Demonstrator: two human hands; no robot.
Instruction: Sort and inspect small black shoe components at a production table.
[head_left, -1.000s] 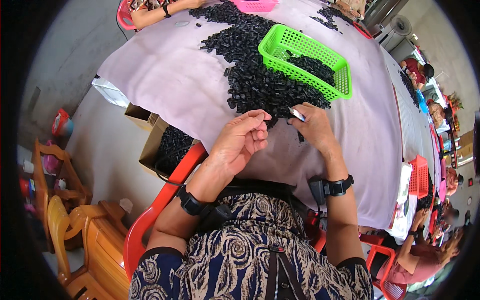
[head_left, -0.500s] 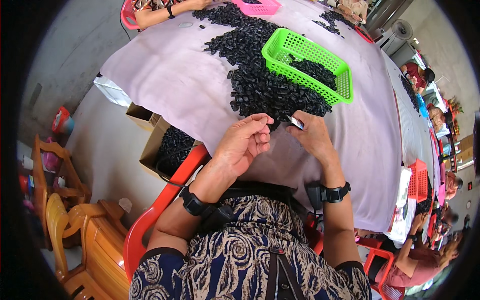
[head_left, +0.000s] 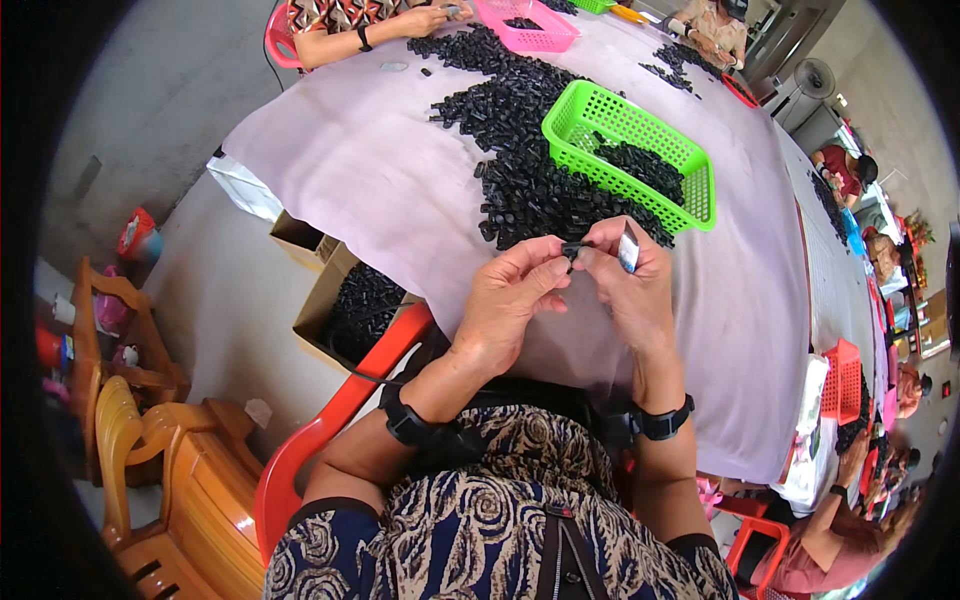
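Observation:
My left hand [head_left: 508,305] pinches a small black part [head_left: 573,249] between thumb and fingertips. The fingertips of my right hand [head_left: 638,295] close on the same part from the other side. A flat, silvery blade-like piece [head_left: 628,250] is also tucked in my right hand, standing up between the fingers. Both hands are raised at the near edge of a heap of similar black parts [head_left: 520,205] on the cloth-covered table. Fingers hide most of the held part. Just beyond my right hand stands a green perforated basket [head_left: 575,160], partly filled with black parts.
A pink basket [head_left: 545,40] stands at the far side, near a co-worker's hands [head_left: 430,20]. Below the table's left edge is a cardboard box [head_left: 318,325] of black parts, beside a red chair arm [head_left: 340,425]. Other people sit along the right, near a red basket [head_left: 842,385].
My hands have come together; half a second ago they were apart. A black part now shows between their fingertips, and the silvery piece has turned more upright.

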